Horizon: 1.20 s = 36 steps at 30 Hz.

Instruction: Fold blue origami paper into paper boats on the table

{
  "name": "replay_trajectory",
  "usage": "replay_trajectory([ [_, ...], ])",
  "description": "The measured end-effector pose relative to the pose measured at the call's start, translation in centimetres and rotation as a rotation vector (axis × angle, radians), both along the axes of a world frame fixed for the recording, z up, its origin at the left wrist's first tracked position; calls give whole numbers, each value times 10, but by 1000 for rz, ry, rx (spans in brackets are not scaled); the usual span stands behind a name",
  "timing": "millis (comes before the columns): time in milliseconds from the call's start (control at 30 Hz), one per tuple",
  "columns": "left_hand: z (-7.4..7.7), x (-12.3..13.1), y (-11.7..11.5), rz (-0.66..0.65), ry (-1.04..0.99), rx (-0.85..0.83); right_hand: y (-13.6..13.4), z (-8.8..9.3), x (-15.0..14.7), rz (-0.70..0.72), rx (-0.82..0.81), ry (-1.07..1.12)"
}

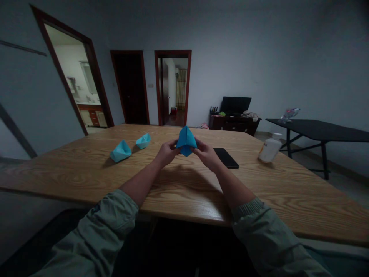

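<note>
Between my two hands is a piece of folded blue paper [186,139], peaked at the top with an opening facing me, held above the wooden table. My left hand [168,152] pinches its left lower corner. On the opposite corner, my right hand [206,154] has its fingers closed in the same way. Part of the fingers of both hands is hidden behind the paper. To the left, a light blue paper boat [121,151] rests on the table, and a smaller paper boat [143,141] lies just beyond it.
A dark tablet or phone [226,157] lies on the wooden table [184,200] just right of my right hand. Farther right stands a white bottle [270,148]. Past the table are a black folding table [323,129] and a low cabinet with a screen [235,105].
</note>
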State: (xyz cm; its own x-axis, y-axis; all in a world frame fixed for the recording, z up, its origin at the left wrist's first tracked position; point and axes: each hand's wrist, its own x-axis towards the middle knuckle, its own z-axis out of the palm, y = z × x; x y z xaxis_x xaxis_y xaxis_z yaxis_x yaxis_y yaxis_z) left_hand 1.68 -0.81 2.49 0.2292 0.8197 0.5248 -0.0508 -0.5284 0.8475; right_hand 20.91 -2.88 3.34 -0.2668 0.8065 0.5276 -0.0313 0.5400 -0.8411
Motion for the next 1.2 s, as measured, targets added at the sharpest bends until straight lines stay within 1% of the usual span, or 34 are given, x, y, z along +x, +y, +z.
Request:
replay_trajectory([
  [67,-2,2,3,28,-21,-19,3,-3,-1,-16,-31,34],
  [133,-5,4,5,57,-25,-45,4,-6,-3,-57,-36,18],
  [233,-6,6,6,113,-21,-77,-1,-5,-6,-137,8,-87],
  [300,-6,7,5,130,-55,-111,-6,-3,-8,-189,49,-160],
  [500,-4,9,-1,34,-214,-252,-17,0,-10,-357,261,-330],
  [600,-4,9,-2,22,-236,-288,-18,0,-10,-373,296,-360],
  [800,-10,7,5,39,-257,-312,-20,1,-10,-346,275,-376],
  [933,-12,6,8,24,-238,-319,-21,2,-10,-344,263,-388],
  [1100,-8,6,2,-47,-211,-407,-21,3,-9,-390,237,-387],
  [1200,-6,5,0,-87,-239,-424,-20,3,-9,-436,254,-385],
])
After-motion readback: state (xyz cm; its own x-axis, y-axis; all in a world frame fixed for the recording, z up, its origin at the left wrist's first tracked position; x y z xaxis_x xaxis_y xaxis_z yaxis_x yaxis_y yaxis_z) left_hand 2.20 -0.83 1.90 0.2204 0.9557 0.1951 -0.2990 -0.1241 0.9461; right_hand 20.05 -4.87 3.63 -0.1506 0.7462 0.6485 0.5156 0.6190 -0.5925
